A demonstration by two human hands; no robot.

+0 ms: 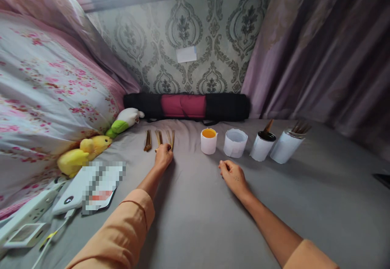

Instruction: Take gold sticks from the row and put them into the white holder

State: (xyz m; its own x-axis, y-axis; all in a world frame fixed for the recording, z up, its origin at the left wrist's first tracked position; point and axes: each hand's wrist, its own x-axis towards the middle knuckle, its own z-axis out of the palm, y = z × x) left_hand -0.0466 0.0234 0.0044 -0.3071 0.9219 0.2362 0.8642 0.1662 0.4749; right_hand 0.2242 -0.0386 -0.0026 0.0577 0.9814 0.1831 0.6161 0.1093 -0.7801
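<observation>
My left hand [163,156] rests on the bed with its fingers closed over the lower ends of some thin brown sticks [172,137]. Its fingertips are partly hidden. Just left of it lie another small group of sticks [159,136] and a tighter bundle of darker sticks [148,140]. My right hand [233,176] is loosely curled over the sheet, with nothing visible in it. In front of it stands a white paper-wrapped cup [235,144]. Left of that cup is one with an orange inside [209,144].
Two more white-wrapped containers stand right: a tin [261,149] with a brown stick, and a jar [284,149] of sticks. A black and maroon bag [183,106] lies along the wall. Plush toys [73,161], a power bank [71,196] and a power strip [33,208] line the left.
</observation>
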